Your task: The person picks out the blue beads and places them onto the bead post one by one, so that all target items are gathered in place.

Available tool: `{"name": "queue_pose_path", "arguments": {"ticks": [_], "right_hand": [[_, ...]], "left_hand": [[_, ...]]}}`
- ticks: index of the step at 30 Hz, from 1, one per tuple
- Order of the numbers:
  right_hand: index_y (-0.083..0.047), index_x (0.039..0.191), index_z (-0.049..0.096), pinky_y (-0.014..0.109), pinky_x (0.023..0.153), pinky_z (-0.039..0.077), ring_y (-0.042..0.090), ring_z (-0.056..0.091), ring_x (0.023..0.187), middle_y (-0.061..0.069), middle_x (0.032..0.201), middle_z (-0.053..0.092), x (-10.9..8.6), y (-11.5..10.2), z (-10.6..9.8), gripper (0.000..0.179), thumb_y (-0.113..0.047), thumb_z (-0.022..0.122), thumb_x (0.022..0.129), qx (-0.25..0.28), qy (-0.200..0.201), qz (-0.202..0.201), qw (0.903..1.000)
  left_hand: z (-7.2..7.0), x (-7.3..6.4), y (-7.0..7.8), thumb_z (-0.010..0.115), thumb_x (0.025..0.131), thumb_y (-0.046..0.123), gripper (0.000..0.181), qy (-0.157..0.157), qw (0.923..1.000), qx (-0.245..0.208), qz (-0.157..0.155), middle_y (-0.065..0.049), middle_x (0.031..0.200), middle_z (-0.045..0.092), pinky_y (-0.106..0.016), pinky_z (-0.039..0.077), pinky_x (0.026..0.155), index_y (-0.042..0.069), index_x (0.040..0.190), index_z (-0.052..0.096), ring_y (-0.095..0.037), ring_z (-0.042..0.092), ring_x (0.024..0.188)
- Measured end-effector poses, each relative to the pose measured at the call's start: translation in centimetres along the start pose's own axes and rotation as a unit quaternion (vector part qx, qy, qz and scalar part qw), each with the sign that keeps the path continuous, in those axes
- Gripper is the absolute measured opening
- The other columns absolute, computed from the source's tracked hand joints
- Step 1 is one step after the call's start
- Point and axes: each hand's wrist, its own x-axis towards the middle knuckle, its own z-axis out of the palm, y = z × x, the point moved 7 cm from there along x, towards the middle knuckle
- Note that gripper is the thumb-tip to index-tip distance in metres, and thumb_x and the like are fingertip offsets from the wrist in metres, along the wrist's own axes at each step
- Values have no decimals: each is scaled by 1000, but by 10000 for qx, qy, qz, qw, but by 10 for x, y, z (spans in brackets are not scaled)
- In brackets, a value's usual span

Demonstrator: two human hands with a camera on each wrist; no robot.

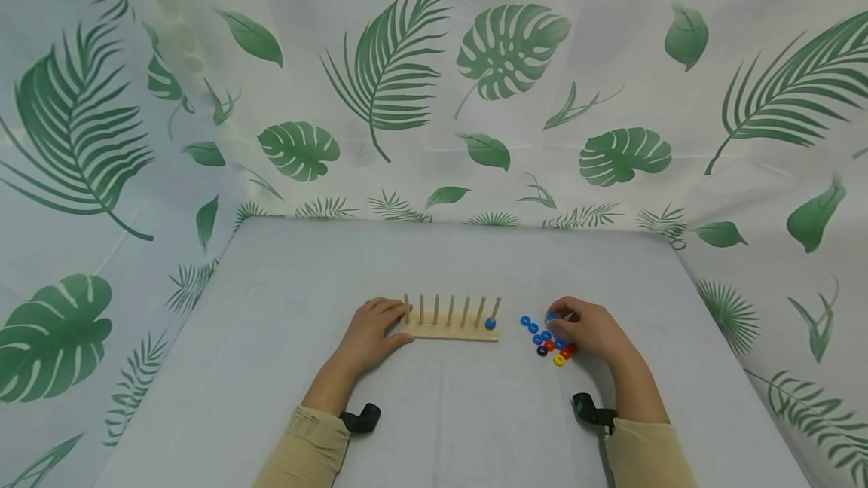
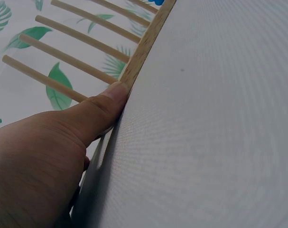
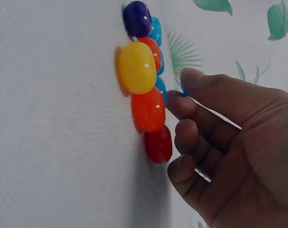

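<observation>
My left hand [image 1: 371, 330] grips the left end of a wooden peg board [image 1: 447, 334], its thumb along the front edge. In the left wrist view that thumb presses on the wooden base [image 2: 143, 50]. Upright pegs stand in a row on the board, and a blue bead [image 1: 490, 324] sits low on the rightmost one. Off the board's right end, my right hand [image 1: 588, 328] pinches a blue bead [image 1: 550, 317] between thumb and index finger. Only a sliver of that bead shows in the right wrist view, the fingertips hiding the remainder.
Loose beads lie beside the right hand: several blue ones, a dark purple bead [image 1: 542, 351], a yellow bead [image 1: 559, 360], an orange bead [image 3: 149, 112] and a red bead [image 3: 158, 145]. A leaf-printed curtain [image 1: 414, 96] borders the white table [image 1: 434, 413].
</observation>
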Motion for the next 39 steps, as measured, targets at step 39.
{"name": "queue_pose_path", "arguments": {"ticks": [39], "right_hand": [[-19,118,67,24,69,53,17,57,83,-4,101,65,-13,-102,-22,27,-33,68,95,922,703,-1712,9784]], "left_hand": [[1,0,-1,70,88,48,59,28,10000,4,-28,-2,137,60,-49,36,116,19,138,59,-29,48,133]]}}
